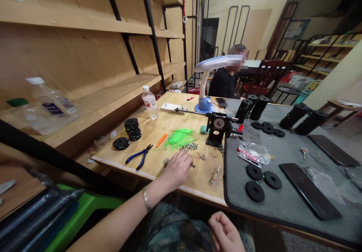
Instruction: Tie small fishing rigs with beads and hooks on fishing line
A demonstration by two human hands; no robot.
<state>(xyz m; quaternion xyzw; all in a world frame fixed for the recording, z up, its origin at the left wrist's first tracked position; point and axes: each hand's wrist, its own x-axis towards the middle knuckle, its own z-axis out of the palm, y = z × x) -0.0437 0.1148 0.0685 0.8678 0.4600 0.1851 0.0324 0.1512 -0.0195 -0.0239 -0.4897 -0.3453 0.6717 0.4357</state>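
My left hand (177, 168) rests on the wooden table (158, 131) with its fingers curled down around a small metal piece that I cannot make out. It lies just in front of a scatter of small coloured beads (189, 146) and a bundle of bright green line (179, 137). Blue-handled pliers (140, 156) lie to its left. My right hand (224, 234) is a loose fist with nothing in it, low over my lap, below the table edge. A black winding device (217, 128) stands beyond the beads.
Black foam spools (132, 128) are stacked at the left, and flat black discs (259, 179) lie on a grey mat (283, 203). A desk lamp (206, 90), a water bottle (149, 102) and black cylinders (249, 109) stand farther back. A seated person (226, 80) is beyond the table. Shelves line the left.
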